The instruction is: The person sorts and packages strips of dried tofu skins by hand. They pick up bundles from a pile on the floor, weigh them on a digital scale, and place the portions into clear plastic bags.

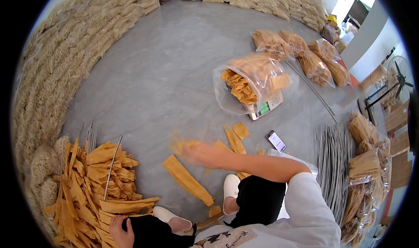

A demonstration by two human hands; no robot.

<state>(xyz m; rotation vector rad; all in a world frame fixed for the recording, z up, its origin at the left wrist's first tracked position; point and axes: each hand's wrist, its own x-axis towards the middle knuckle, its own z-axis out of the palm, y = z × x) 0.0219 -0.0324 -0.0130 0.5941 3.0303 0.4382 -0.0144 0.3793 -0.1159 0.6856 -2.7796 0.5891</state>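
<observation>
Left hand (121,232) rests spread on knee (146,229); outstretched right hand (200,155) blurs, its grip unclear.

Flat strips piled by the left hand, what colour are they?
The strips are yellowish orange, best seen in the head view.

On the grey floor (148,69), a smartphone (276,141) lies face-up toward four o'clock, its screen lit. Farther out in that direction, many thin grey rods (332,174) lie side by side. A black-bladed fan (400,78) stands between two and three o'clock, and a white pillar (371,45) at two. Brown cardboard boxes (400,147) sit just past three. Pale bundles (65,64) are heaped high from eight to eleven, with a similar heap (257,0) near one.
</observation>
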